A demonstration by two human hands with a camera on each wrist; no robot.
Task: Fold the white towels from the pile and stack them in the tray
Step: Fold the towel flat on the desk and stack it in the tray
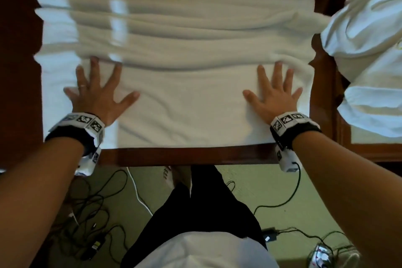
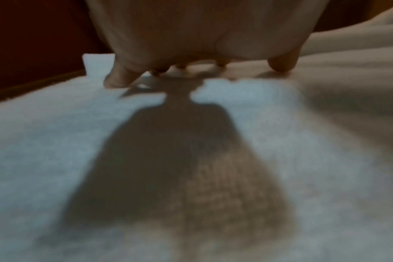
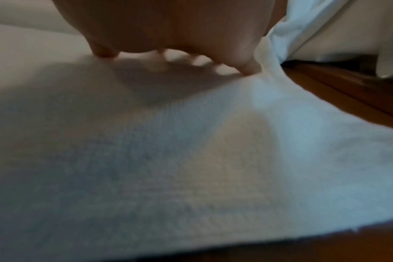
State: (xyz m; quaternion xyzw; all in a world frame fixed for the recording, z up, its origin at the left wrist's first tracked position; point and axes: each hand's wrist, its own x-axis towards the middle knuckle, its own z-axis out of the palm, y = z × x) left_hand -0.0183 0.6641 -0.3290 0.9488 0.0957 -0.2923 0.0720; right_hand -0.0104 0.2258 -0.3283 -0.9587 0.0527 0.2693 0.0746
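Note:
A large white towel [image 1: 185, 98] lies spread over the dark wooden table [image 1: 187, 155], flat near me and creased into long ridges farther back. My left hand [image 1: 97, 91] presses flat on its left part with fingers spread. My right hand [image 1: 276, 91] presses flat on its right part the same way. In the left wrist view the left hand [image 2: 191, 58] touches the towel [image 2: 56, 150] with its fingertips. In the right wrist view the right hand [image 3: 168, 49] rests fingers-down on the towel [image 3: 191, 159]. No tray shows in any view.
A pile of white linen [image 1: 369, 50] lies at the right, beyond the table's edge, also seen as the white linen [image 3: 337, 26] in the right wrist view. Below the table's front edge are my legs and several cables [image 1: 91, 213] on the floor.

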